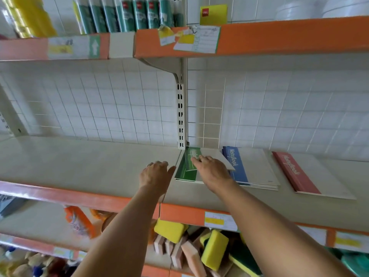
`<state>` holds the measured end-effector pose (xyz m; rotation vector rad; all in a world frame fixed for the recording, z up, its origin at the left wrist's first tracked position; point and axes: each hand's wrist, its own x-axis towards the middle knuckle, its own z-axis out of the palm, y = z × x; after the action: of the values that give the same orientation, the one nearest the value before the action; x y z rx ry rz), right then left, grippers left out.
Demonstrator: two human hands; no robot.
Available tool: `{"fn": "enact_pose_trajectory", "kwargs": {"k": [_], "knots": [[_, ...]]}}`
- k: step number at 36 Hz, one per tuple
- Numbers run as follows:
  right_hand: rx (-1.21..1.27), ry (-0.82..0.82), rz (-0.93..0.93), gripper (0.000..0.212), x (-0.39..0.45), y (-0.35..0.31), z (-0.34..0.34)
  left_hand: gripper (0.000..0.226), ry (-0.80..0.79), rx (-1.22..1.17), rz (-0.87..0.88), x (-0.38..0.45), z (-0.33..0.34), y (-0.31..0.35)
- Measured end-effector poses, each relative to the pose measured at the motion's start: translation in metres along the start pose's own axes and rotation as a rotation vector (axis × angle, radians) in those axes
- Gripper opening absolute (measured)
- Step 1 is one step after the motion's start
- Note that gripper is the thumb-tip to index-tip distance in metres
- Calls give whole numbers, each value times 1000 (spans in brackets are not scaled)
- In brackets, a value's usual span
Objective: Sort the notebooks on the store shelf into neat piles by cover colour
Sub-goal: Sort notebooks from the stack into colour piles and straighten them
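Observation:
Three notebook piles lie on the beige shelf [79,160]. The green pile [184,171] is beside the upright post, the blue pile [236,166] is to its right, and the red pile [295,172] is furthest right. My right hand [211,170] rests flat on the green pile's top notebook, fingers stretched toward the back. My left hand [155,173] is on the shelf at that pile's left edge, with the thumb against the edge. It holds nothing. The top green notebook sits slightly askew on the ones under it.
A white wire grid backs the shelf. The slotted post [180,116] stands just behind the green pile. The orange shelf above [279,37] carries green-labelled rolls. The shelf below holds yellow sponges [214,248] and orange packets [79,220].

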<state>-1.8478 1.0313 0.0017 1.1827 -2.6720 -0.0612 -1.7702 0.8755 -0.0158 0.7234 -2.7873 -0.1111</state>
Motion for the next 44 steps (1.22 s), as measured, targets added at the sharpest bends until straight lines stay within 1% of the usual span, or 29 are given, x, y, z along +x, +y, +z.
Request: {"fn": "enact_pose_trajectory", "kwargs": {"k": [5, 9, 12, 14, 27, 37, 41, 44], "knots": [[25, -25, 45, 61, 15, -10, 10, 48, 6, 2, 35, 17, 0, -12], [124, -117, 18, 45, 22, -12, 14, 49, -1, 10, 48, 30, -1, -19], [127, -209, 5, 61, 23, -14, 15, 48, -13, 3, 71, 36, 1, -21], [123, -232, 27, 65, 24, -15, 17, 48, -21, -2, 91, 38, 5, -21], [95, -243, 118, 59, 17, -27, 24, 48, -56, -27, 170, 35, 15, -34], [100, -277, 126, 60, 24, -26, 22, 47, -37, -12, 183, 37, 8, -44], [104, -244, 147, 62, 19, -25, 19, 46, -33, -5, 207, 39, 3, -42], [110, -212, 197, 63, 7, -21, 15, 46, -38, -13, 241, 39, 2, -35]]}}
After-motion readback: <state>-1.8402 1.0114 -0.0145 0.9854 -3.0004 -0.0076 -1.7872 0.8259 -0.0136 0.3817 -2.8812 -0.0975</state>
